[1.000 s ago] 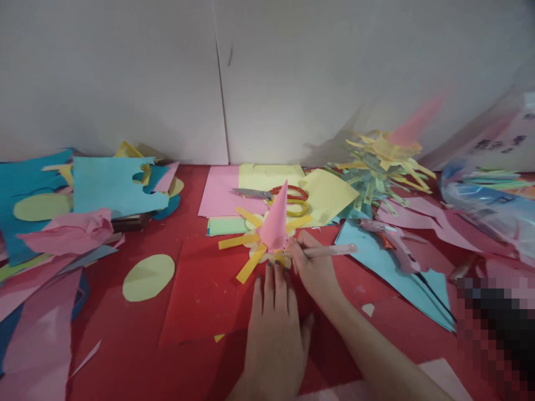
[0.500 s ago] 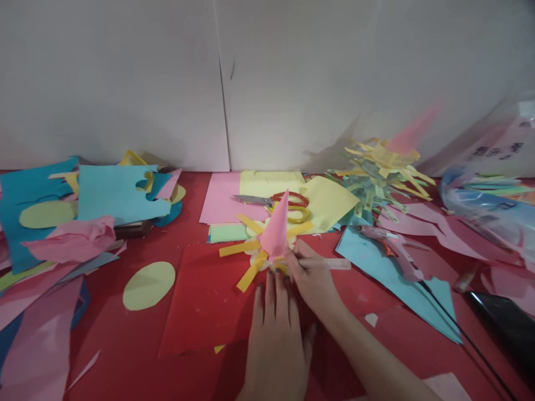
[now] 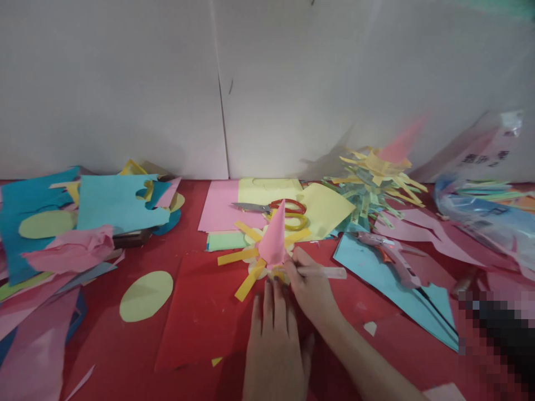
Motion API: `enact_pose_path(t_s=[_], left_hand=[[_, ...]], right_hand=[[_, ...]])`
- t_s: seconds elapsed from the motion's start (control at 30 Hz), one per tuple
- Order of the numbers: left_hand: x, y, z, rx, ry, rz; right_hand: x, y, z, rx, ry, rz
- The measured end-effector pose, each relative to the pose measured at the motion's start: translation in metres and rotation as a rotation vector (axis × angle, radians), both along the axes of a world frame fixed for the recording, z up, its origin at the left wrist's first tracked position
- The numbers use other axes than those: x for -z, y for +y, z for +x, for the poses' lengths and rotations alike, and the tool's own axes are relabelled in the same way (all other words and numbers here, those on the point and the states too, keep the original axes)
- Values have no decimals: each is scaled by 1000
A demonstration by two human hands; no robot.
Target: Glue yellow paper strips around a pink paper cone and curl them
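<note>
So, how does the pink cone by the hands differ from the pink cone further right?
The near cone stands nearly upright; the further cone leans rightward in the picture. Around the near cone spread flat yellow strips; beneath the further cone lie shaggy yellow and greenish strips. Both cones are pink and pointed.

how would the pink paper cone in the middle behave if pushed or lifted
The pink paper cone is probably light, as it looks rolled from thin sheet. A firm pinch near its narrow tip might crease it. Its wide end faces down amid yellow paper strips, so a gentle push may not tip it.
</note>
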State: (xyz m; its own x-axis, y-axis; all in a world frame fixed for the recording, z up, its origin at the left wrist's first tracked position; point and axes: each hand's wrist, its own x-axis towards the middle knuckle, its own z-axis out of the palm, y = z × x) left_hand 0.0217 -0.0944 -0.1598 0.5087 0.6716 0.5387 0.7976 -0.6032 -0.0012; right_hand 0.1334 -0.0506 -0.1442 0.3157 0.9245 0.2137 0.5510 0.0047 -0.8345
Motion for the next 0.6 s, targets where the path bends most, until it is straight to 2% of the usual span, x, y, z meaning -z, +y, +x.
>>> enact_pose_path(t_s=[0.13,0.3,0.4,0.6], left_hand=[[3,1,0,8,-19,50],[9,2,-4,25,-9,94],[15,1,-6,28,29,66],[13,-6,0,-42,62,-29]], right_hand=[[1,-2,1,18,15,9],[-8,-8,-2,225,110,185],[-13,-8,-2,185,101,232],[-10,0,0,118,136,120]])
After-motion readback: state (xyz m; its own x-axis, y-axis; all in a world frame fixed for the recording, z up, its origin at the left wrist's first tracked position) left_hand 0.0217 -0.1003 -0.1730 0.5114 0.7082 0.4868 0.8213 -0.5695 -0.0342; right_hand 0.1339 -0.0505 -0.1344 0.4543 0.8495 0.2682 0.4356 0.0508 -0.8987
